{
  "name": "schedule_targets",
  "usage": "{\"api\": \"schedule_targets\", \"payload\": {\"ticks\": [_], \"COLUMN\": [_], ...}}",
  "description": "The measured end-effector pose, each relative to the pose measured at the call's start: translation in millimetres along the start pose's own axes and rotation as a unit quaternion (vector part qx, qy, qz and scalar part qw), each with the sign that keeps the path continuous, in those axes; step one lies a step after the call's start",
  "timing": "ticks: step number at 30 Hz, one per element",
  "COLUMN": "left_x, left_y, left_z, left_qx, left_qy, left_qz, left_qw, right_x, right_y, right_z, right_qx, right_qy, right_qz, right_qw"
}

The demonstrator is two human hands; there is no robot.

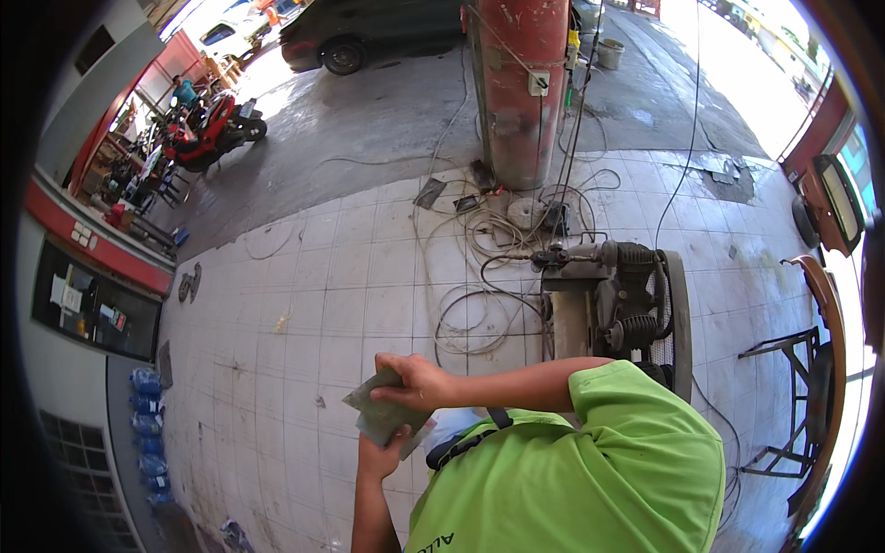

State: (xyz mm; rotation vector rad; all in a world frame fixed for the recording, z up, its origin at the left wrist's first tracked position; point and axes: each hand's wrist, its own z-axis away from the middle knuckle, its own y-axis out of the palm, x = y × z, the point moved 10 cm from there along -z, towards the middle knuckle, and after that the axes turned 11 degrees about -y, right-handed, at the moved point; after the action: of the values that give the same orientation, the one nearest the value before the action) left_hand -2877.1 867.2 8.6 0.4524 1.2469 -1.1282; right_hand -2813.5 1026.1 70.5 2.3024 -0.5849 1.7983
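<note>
Both my hands are together in front of my green shirt. Between them is a thin, flat grey-green sheet (375, 426) with a pointed corner to the left; its exact kind I cannot make out. My right hand (417, 382) grips its upper part, fingers over the top and thumb across the face. My left hand (392, 446) is closed on the lower edge from below, its fingers mostly hidden behind the sheet. A second lighter edge (419, 437) shows at the lower right, next to the left hand.
An air compressor (613, 304) stands ahead to the right, with coiled hoses (493, 235) beside a red column (523, 101). Blue water bottles (147, 424) line the left wall. A red motorcycle (212, 134), dark car (369, 37) and black metal stand (784, 396) are farther out.
</note>
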Motion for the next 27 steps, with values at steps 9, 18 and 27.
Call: {"api": "schedule_targets", "payload": {"ticks": [9,18,27], "left_x": [-71.9,-156.7,-158.9], "left_y": [-46.5,-53.9,-25.0], "left_z": [-245.5,-455.4,-591.3], "left_qx": [-0.031,0.045,0.04], "left_qy": [0.057,0.14,0.078], "left_qz": [0.02,-0.062,-0.048], "left_qw": [0.998,0.987,0.995], "right_x": [-190.1,-420.2,-442.2], "right_y": [-109.9,-163.8,-334.4], "right_z": [-138.3,150.1,67.4], "right_qx": [-0.171,-0.153,-0.218], "right_qy": [0.121,0.593,0.495], "right_qz": [-0.036,-0.055,0.253], "right_qw": [0.977,0.788,0.802]}}
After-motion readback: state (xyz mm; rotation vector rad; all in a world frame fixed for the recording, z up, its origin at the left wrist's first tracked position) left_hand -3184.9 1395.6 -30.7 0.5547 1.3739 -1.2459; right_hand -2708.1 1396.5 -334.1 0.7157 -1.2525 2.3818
